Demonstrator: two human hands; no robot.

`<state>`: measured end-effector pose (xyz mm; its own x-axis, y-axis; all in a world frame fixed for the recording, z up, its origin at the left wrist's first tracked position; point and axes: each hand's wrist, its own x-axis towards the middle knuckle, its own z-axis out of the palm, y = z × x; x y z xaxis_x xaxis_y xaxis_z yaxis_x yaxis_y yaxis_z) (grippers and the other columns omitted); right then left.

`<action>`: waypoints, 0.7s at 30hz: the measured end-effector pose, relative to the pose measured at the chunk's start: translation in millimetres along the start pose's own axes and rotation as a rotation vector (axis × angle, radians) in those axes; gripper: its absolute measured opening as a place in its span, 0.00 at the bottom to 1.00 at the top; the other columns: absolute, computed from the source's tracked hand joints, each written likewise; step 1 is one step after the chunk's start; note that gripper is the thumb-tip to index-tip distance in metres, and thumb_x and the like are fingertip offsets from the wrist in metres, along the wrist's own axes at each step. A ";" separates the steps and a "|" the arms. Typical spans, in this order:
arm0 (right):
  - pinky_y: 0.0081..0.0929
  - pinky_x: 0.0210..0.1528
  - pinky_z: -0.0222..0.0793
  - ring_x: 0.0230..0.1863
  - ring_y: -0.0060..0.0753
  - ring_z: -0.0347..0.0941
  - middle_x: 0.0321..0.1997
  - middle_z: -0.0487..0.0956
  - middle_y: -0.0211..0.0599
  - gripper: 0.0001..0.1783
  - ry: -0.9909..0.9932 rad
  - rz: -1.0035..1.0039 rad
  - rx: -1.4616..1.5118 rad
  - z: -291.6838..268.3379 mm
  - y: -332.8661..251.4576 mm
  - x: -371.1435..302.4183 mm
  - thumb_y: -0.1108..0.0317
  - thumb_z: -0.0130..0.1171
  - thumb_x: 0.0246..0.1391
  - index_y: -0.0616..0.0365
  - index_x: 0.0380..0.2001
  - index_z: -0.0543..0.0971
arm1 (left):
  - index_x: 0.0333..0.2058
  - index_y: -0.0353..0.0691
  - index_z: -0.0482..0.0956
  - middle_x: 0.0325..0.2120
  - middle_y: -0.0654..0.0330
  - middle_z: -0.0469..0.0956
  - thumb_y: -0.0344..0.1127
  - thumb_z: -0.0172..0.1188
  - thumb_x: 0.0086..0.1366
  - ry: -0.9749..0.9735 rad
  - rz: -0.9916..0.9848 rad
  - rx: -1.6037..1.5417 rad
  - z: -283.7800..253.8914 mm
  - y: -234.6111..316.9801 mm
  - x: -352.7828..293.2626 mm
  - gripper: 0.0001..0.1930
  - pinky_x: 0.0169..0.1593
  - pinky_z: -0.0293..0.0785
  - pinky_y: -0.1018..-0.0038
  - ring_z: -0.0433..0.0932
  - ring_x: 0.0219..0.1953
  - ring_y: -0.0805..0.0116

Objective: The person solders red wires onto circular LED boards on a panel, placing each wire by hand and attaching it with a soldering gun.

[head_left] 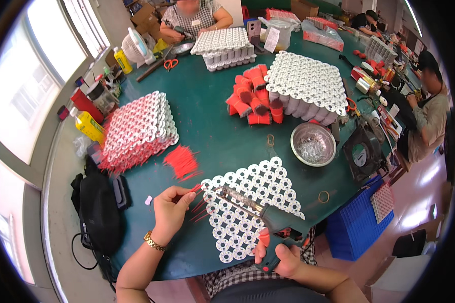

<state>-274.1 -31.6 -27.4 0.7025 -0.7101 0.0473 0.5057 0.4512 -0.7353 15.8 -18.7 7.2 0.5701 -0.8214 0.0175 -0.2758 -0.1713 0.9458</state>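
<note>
Green table under hands, bright windows

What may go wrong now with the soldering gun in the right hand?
The tip of the soldering gun in the right hand is close to the left hand and, if hot, might burn it. The thin red wires pinched there might slip at the edge of the white disc sheet.

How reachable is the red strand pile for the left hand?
Probably yes: the red strand pile lies just beyond the left hand, only tabletop between, though that hand pinches some red strands.
</note>
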 end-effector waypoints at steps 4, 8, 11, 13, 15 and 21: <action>0.36 0.44 0.71 0.38 0.34 0.73 0.38 0.75 0.41 0.32 -0.007 0.036 -0.074 -1.8 -14.2 0.8 0.49 0.56 0.61 0.58 0.60 0.65 | 0.30 0.33 0.80 0.24 0.57 0.79 0.27 0.65 0.59 -0.001 0.217 0.224 6.9 -16.9 -5.0 0.04 0.30 0.72 0.75 0.76 0.24 0.70; 0.33 0.41 0.71 0.37 0.32 0.73 0.37 0.75 0.39 0.35 -0.018 0.031 -0.290 -5.4 -26.1 -2.6 0.46 0.56 0.60 0.57 0.61 0.65 | 0.29 0.32 0.77 0.21 0.60 0.74 0.26 0.62 0.60 -0.036 0.399 0.361 13.5 -12.1 -8.3 0.04 0.28 0.67 0.75 0.70 0.23 0.73; 0.31 0.39 0.71 0.35 0.30 0.73 0.37 0.75 0.37 0.35 -0.014 0.029 -0.503 -8.7 -28.1 -5.1 0.45 0.55 0.60 0.57 0.61 0.65 | 0.28 0.32 0.77 0.21 0.59 0.73 0.26 0.62 0.60 -0.050 0.359 0.309 11.9 -15.4 -7.3 0.04 0.28 0.66 0.75 0.69 0.22 0.72; 0.30 0.38 0.71 0.35 0.29 0.73 0.36 0.75 0.37 0.34 0.010 0.049 -0.492 -9.5 -20.0 -11.3 0.45 0.54 0.61 0.57 0.61 0.65 | 0.28 0.32 0.77 0.21 0.60 0.73 0.26 0.63 0.60 -0.065 0.315 0.262 9.7 -16.5 -7.4 0.04 0.28 0.66 0.76 0.69 0.22 0.73; 0.29 0.37 0.70 0.34 0.29 0.74 0.36 0.75 0.36 0.33 0.027 0.063 -0.477 -8.1 -14.5 -14.2 0.45 0.53 0.61 0.56 0.61 0.65 | 0.28 0.32 0.77 0.21 0.60 0.73 0.26 0.63 0.60 -0.098 0.305 0.289 8.5 -16.2 -7.2 0.04 0.28 0.66 0.77 0.69 0.22 0.74; 0.33 0.39 0.75 0.35 0.32 0.74 0.36 0.71 0.36 0.39 -0.038 0.173 -0.589 -20.6 -5.0 -20.1 0.38 0.56 0.56 0.58 0.59 0.65 | 0.29 0.32 0.76 0.21 0.60 0.72 0.26 0.61 0.62 -0.120 0.243 0.252 8.5 -3.1 -19.8 0.05 0.28 0.65 0.77 0.68 0.22 0.74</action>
<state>-301.1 -30.7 -38.7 0.7725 -0.6285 -0.0905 0.0286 0.1767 -0.9838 -1.2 -6.6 1.1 0.3737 -0.9100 0.1795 -0.5826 -0.0798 0.8088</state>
